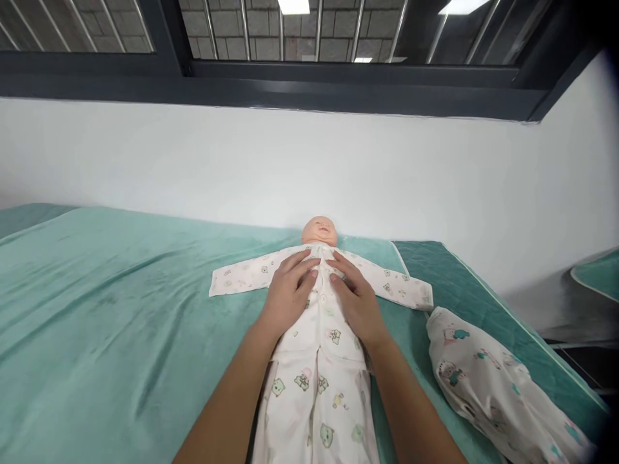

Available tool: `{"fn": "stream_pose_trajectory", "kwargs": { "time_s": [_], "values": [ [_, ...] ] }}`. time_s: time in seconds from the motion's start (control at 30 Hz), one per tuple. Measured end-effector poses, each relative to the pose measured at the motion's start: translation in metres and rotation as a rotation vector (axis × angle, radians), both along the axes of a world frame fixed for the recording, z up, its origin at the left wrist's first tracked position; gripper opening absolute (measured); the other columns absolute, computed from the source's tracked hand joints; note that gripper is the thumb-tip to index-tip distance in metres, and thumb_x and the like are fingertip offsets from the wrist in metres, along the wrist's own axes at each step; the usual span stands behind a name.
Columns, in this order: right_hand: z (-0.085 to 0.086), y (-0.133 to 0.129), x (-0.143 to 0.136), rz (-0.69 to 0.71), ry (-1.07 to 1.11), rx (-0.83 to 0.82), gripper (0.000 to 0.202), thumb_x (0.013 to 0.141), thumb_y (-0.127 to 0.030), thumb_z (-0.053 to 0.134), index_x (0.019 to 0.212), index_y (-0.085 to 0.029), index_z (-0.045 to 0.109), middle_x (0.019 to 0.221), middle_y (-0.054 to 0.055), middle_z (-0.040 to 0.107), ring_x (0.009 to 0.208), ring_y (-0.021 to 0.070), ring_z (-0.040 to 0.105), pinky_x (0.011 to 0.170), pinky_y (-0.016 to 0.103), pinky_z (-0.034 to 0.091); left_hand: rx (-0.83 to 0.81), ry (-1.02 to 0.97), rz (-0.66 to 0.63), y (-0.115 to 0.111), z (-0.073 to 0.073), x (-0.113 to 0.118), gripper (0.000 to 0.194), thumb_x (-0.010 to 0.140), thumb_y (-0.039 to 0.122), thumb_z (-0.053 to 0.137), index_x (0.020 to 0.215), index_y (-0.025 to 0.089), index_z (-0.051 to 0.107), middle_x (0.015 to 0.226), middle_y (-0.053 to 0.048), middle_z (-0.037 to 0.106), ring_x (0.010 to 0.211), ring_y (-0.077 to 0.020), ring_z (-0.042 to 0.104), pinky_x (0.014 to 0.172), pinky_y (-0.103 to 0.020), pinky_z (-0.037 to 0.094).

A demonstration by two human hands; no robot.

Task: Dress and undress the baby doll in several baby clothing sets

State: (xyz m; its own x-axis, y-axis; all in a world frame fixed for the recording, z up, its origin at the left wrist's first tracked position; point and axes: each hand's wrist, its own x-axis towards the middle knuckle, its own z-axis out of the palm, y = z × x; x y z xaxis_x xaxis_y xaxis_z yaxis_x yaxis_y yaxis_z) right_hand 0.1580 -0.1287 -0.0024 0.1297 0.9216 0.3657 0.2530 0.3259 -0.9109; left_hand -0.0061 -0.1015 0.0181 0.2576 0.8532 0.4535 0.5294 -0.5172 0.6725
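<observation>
A baby doll (320, 230) lies on its back on a green sheet, its head toward the wall. It wears a white long-sleeved baby top (319, 325) with small animal prints, sleeves stretched out to both sides. Below the top's hem are matching baby trousers (316, 412). Flat on the left side of the chest rests my left hand (291, 290), fingers extended. My right hand (355, 296) lies on the other side of the chest, its fingers also extended. Between my fingertips runs the top's front opening. Neither hand grips anything.
Right of the doll lies a bunched white printed cloth (488, 380). The green sheet (120, 309) covers the surface, with a darker green cover (449, 283) at the right. Behind stand a white wall (217, 167) and a dark-framed barred window (290, 84).
</observation>
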Motion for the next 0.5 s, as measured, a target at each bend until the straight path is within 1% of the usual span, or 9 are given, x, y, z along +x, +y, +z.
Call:
{"fn": "stream_pose_trajectory", "kwargs": {
  "time_s": [0.07,0.17,0.33,0.5],
  "values": [
    [0.0014,0.0002,-0.0017,-0.032,0.036,0.042,0.023,0.093,-0.036,0.055,0.109,-0.03,0.07,0.144,0.001,0.053,0.134,0.0222,0.047,0.111,0.043,0.039,-0.005,-0.011,0.004,0.0005,0.0005,0.0,0.032,0.097,0.034,0.046,0.121,0.03,0.067,0.144,0.0,0.053,0.135,-0.0187,0.045,0.116,-0.038,0.035],
    [0.0041,-0.0003,-0.003,-0.051,0.031,0.075,0.021,0.093,-0.035,0.054,0.099,-0.028,0.073,0.138,0.002,0.058,0.13,0.0232,0.05,0.112,0.044,0.038,-0.017,-0.021,0.012,-0.0002,0.001,-0.0002,0.031,0.097,0.035,0.047,0.119,0.031,0.068,0.144,0.001,0.053,0.134,-0.0188,0.045,0.115,-0.038,0.036],
    [0.0059,-0.0013,-0.0027,-0.068,0.018,0.079,0.023,0.093,-0.035,0.054,0.101,-0.028,0.075,0.135,0.003,0.06,0.128,0.0229,0.053,0.113,0.043,0.038,-0.031,-0.03,0.002,-0.0015,0.0015,0.0002,0.032,0.097,0.038,0.046,0.119,0.032,0.068,0.144,0.001,0.053,0.136,-0.0198,0.044,0.116,-0.038,0.034],
    [0.0043,-0.001,-0.0016,-0.058,0.016,0.032,0.024,0.092,-0.037,0.057,0.105,-0.03,0.075,0.138,0.001,0.059,0.13,0.0234,0.051,0.114,0.044,0.037,-0.074,-0.07,-0.017,0.001,0.0012,-0.0006,0.031,0.096,0.037,0.049,0.118,0.032,0.069,0.144,0.001,0.053,0.136,-0.0196,0.043,0.117,-0.038,0.033]
  ]
}}
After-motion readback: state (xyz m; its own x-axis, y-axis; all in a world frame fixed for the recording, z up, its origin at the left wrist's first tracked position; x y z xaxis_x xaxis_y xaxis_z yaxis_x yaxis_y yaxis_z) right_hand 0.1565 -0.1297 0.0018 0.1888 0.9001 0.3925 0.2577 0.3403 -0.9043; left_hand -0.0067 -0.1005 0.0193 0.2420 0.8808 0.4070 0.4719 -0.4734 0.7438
